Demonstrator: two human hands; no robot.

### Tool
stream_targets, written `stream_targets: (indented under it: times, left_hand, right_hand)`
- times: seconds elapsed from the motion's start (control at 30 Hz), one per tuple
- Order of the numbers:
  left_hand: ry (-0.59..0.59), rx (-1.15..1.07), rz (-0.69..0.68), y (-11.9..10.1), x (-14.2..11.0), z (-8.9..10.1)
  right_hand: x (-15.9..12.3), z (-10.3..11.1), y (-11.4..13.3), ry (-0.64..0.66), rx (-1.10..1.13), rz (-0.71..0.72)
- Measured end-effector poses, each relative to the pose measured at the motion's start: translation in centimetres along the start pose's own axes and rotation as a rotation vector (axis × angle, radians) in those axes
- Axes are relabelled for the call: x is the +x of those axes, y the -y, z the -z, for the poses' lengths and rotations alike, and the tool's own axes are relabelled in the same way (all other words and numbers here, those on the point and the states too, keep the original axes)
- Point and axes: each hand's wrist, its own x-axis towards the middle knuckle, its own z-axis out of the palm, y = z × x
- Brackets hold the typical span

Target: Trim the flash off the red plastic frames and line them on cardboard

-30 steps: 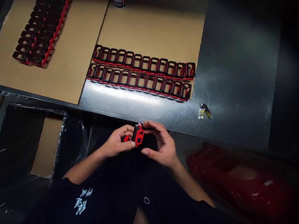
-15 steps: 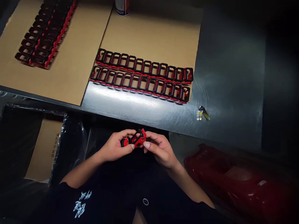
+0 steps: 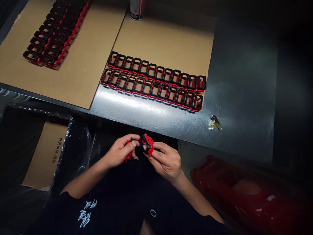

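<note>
My right hand [image 3: 167,160] is closed on a small red-and-black frame part [image 3: 148,143], with fingers and thumb on its red side. My left hand [image 3: 121,150] is closed on a second red-and-black part [image 3: 128,152], mostly hidden by the fingers. Its fingertips come close to the black rim of the first part; whether they touch it I cannot tell. Both hands are in front of my body, just below the table edge. Beyond them, similar red-and-black frames [image 3: 151,88] stand in two rows along the front of a cardboard sheet [image 3: 168,42].
More frames [image 3: 55,39] stand in slanting rows on another cardboard sheet [image 3: 75,78] at left. A spray can [image 3: 137,11] is at the back. Small yellow-and-silver pieces [image 3: 214,122] lie on the metal table [image 3: 239,98]. A red plastic bag [image 3: 234,192] is at lower right, a plastic-lined box [image 3: 73,143] at lower left.
The frame part in the middle has turned and now sits in my right hand. My left hand has drawn slightly back from it, holding the other part. The view has shifted a little.
</note>
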Motion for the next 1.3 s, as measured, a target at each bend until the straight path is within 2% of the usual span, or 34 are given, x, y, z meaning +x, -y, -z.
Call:
stream_targets:
  times: [0.13, 0.3, 0.47, 0.67, 0.77, 0.87, 1.0, 1.2, 1.3]
  left_hand:
    - [0.08, 0.022, -0.028, -0.1, -0.4, -0.6]
    - [-0.016, 0.12, -0.13, 0.9, -0.6, -1.1]
    - [-0.027, 0.243, -0.359, 1.9, -0.2, -1.0]
    - [-0.017, 0.296, -0.567, 2.4, 0.2, -0.7]
    - [-0.009, 0.323, -0.642, 2.5, 0.4, -0.4]
    - [-0.001, 0.377, -0.685, 2.5, 0.4, -0.4]
    - [0.016, 0.476, -0.768, 2.5, 0.5, -0.6]
    - [0.026, 0.594, -0.836, 2.4, 0.6, -0.6]
    - [0.052, 0.612, -0.865, 2.4, 0.6, -0.6]
  right_hand:
    - [0.0, -0.6, -0.1, 0.012, -0.1, 0.078]
    - [-0.3, -1.0, -0.5, 0.01, -0.121, 0.142]
    - [-0.6, -1.3, -0.9, -0.01, -0.101, 0.164]
    - [-0.9, -1.6, -0.7, -0.044, -0.055, 0.083]
    - [-0.9, -1.3, -0.3, -0.101, 0.021, -0.01]
    - [-0.9, -0.7, 0.2, -0.131, 0.179, -0.199]
    - [-0.8, -0.3, 0.8, -0.051, 0.436, -0.451]
    - [-0.6, -1.0, 0.7, 0.037, 0.571, -0.629]
    - [-0.7, -1.5, 0.0, -0.002, 0.669, -0.736]
